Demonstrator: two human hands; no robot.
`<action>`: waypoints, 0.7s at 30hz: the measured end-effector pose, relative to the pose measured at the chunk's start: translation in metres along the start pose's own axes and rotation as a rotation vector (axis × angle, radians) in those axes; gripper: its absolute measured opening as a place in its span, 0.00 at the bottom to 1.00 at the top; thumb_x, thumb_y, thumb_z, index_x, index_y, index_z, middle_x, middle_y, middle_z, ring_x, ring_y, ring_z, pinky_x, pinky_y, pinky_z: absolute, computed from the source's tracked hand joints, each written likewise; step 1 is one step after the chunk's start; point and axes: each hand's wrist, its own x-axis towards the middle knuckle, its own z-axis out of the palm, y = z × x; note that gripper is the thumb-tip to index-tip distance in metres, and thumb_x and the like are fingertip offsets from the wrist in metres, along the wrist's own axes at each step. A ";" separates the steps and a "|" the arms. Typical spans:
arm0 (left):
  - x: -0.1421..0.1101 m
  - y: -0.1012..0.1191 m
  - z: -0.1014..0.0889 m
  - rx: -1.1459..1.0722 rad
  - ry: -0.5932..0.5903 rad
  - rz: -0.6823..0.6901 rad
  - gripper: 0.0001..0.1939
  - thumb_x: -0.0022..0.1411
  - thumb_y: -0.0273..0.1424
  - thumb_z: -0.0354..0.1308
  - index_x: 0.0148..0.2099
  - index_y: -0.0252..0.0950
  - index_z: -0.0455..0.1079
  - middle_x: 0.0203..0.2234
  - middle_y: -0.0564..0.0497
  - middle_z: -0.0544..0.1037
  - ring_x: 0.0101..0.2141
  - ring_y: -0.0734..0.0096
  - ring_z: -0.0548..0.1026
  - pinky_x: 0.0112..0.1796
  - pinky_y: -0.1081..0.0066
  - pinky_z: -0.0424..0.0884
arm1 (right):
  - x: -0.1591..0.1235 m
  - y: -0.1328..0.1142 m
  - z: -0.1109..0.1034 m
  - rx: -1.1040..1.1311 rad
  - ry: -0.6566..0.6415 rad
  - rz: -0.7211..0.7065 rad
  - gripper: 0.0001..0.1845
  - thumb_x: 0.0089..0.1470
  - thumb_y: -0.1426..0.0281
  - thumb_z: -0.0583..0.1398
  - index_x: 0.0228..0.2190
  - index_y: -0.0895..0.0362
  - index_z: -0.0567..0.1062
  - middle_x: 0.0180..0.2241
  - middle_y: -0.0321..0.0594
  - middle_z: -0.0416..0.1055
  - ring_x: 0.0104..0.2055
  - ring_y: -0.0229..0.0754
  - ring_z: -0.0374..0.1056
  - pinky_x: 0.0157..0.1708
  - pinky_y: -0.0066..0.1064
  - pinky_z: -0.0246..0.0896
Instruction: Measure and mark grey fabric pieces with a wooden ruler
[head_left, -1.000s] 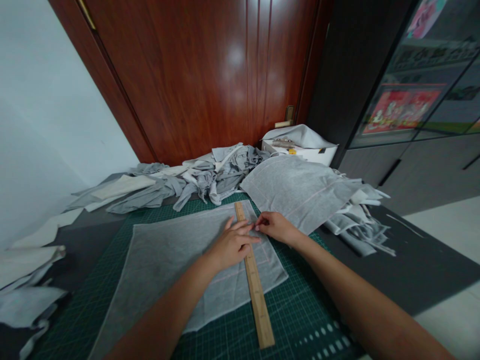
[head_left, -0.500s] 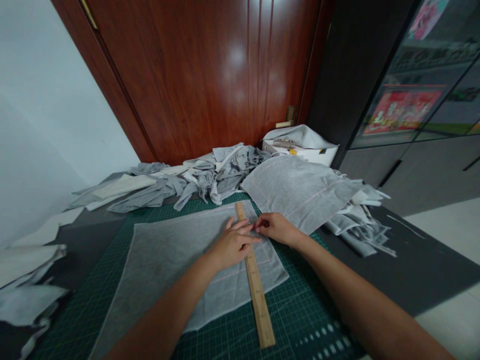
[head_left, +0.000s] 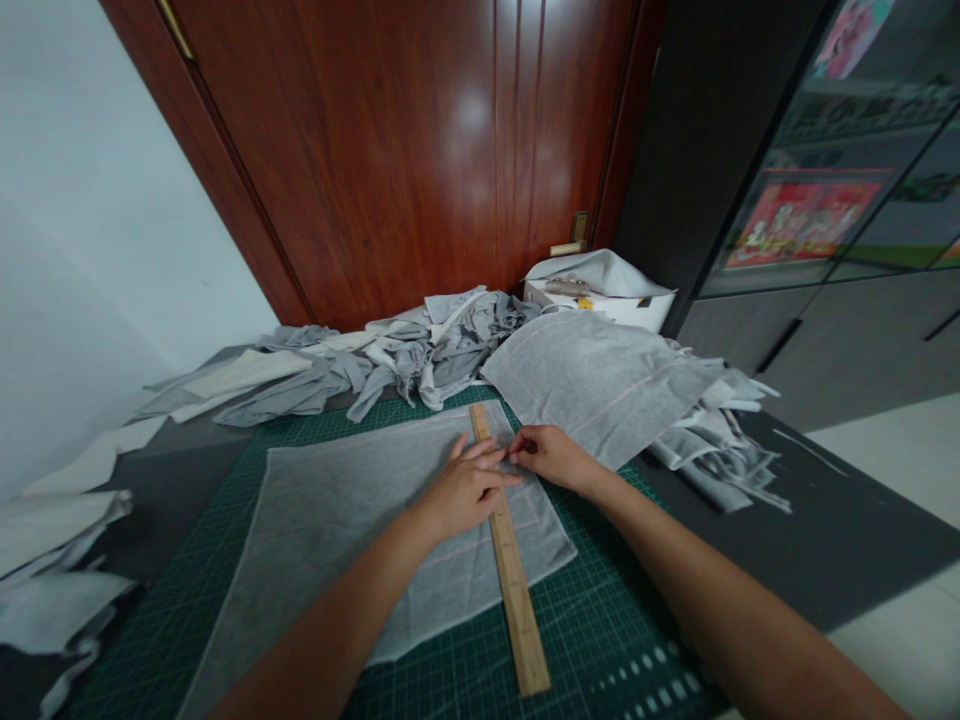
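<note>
A wooden ruler lies slanting across a grey piece of fabric, its near end reaching past the cloth. My left hand rests on the ruler with fingers spread, pressing it against the fabric. Just right of the ruler, my right hand is pinched together at the cloth, close to the left fingertips. Whatever sits in that pinch is too small and hidden to name. Thin pinkish lines run over the fabric near the ruler.
Beneath the fabric is a green cutting mat on a dark table. Grey scraps heap along the back. Another grey cloth lies over a pile at right, before a white box. More scraps lie at left.
</note>
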 end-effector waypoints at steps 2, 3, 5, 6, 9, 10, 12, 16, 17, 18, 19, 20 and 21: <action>0.000 0.001 -0.001 -0.003 -0.003 -0.002 0.21 0.58 0.22 0.54 0.49 0.51 0.73 0.57 0.51 0.68 0.60 0.60 0.59 0.59 0.43 0.44 | 0.000 0.000 0.001 0.004 0.014 0.003 0.05 0.46 0.76 0.58 0.27 0.59 0.76 0.24 0.36 0.73 0.27 0.36 0.67 0.28 0.25 0.56; 0.000 0.001 -0.001 -0.004 -0.002 -0.001 0.21 0.58 0.22 0.54 0.49 0.51 0.73 0.57 0.52 0.68 0.60 0.60 0.59 0.59 0.43 0.44 | 0.001 0.001 0.001 0.004 0.016 0.002 0.05 0.46 0.76 0.59 0.27 0.59 0.76 0.24 0.36 0.74 0.27 0.36 0.67 0.28 0.25 0.56; 0.000 0.001 -0.001 -0.006 -0.001 0.001 0.21 0.58 0.23 0.53 0.48 0.51 0.73 0.56 0.52 0.69 0.60 0.60 0.59 0.59 0.42 0.44 | 0.001 0.001 0.001 0.009 0.004 0.002 0.05 0.45 0.77 0.59 0.26 0.58 0.75 0.25 0.36 0.74 0.28 0.37 0.67 0.29 0.25 0.56; 0.000 0.001 -0.001 -0.007 -0.002 0.002 0.21 0.58 0.23 0.53 0.48 0.51 0.73 0.56 0.52 0.69 0.60 0.59 0.59 0.59 0.42 0.44 | 0.001 0.002 0.000 0.019 -0.008 0.008 0.05 0.44 0.77 0.59 0.25 0.58 0.75 0.25 0.36 0.74 0.28 0.37 0.67 0.29 0.25 0.56; -0.001 -0.001 0.000 -0.008 0.007 0.009 0.21 0.58 0.22 0.53 0.49 0.51 0.73 0.56 0.52 0.69 0.60 0.60 0.59 0.59 0.43 0.44 | 0.001 0.002 -0.004 0.062 -0.027 0.045 0.04 0.43 0.76 0.59 0.25 0.58 0.75 0.23 0.34 0.72 0.27 0.36 0.66 0.27 0.25 0.56; -0.001 -0.001 0.001 -0.007 0.012 0.011 0.21 0.58 0.22 0.53 0.49 0.52 0.73 0.56 0.52 0.70 0.60 0.60 0.59 0.59 0.43 0.44 | 0.001 0.002 -0.006 0.071 -0.020 0.057 0.04 0.44 0.75 0.59 0.24 0.58 0.75 0.22 0.33 0.71 0.26 0.35 0.65 0.27 0.24 0.55; -0.001 -0.002 0.001 -0.006 0.017 0.014 0.21 0.58 0.23 0.53 0.49 0.52 0.73 0.55 0.53 0.70 0.60 0.60 0.59 0.59 0.43 0.45 | 0.002 0.003 -0.009 0.070 0.008 0.081 0.03 0.43 0.75 0.60 0.24 0.58 0.75 0.20 0.31 0.69 0.24 0.34 0.63 0.26 0.24 0.54; -0.001 -0.002 0.003 -0.015 0.016 0.011 0.21 0.58 0.22 0.52 0.50 0.48 0.72 0.56 0.51 0.69 0.60 0.60 0.59 0.59 0.44 0.44 | 0.003 0.002 -0.012 0.070 0.048 0.101 0.03 0.44 0.75 0.60 0.24 0.58 0.75 0.19 0.31 0.67 0.23 0.34 0.61 0.25 0.24 0.52; -0.001 -0.002 0.003 -0.021 0.022 0.005 0.21 0.58 0.22 0.51 0.50 0.46 0.71 0.56 0.50 0.70 0.60 0.60 0.59 0.60 0.45 0.44 | 0.003 0.001 -0.012 0.078 0.054 0.104 0.03 0.44 0.75 0.59 0.25 0.58 0.74 0.19 0.31 0.67 0.23 0.33 0.60 0.25 0.24 0.52; -0.001 -0.002 0.004 -0.028 0.031 -0.002 0.22 0.57 0.22 0.50 0.51 0.44 0.70 0.55 0.50 0.70 0.60 0.61 0.59 0.60 0.46 0.43 | 0.003 0.000 -0.012 0.088 0.060 0.107 0.03 0.45 0.75 0.59 0.25 0.58 0.74 0.19 0.31 0.67 0.22 0.33 0.60 0.25 0.24 0.52; -0.002 -0.003 0.004 -0.033 0.042 -0.011 0.22 0.57 0.21 0.50 0.52 0.42 0.69 0.54 0.49 0.71 0.60 0.63 0.59 0.61 0.47 0.43 | 0.002 -0.001 -0.011 0.097 0.064 0.109 0.03 0.45 0.75 0.59 0.25 0.58 0.74 0.20 0.31 0.66 0.22 0.33 0.59 0.25 0.24 0.52; -0.002 -0.003 0.005 -0.036 0.051 -0.019 0.22 0.57 0.21 0.49 0.52 0.41 0.67 0.53 0.48 0.72 0.60 0.64 0.59 0.62 0.49 0.43 | 0.001 -0.002 -0.010 0.107 0.065 0.111 0.03 0.45 0.75 0.59 0.25 0.58 0.74 0.19 0.31 0.66 0.22 0.33 0.59 0.25 0.24 0.52; -0.002 -0.003 0.005 -0.037 0.057 -0.024 0.22 0.57 0.21 0.49 0.52 0.40 0.66 0.52 0.48 0.73 0.61 0.66 0.59 0.62 0.50 0.43 | -0.002 -0.004 -0.010 0.119 0.061 0.111 0.03 0.45 0.75 0.59 0.25 0.58 0.74 0.19 0.31 0.66 0.22 0.33 0.59 0.25 0.24 0.51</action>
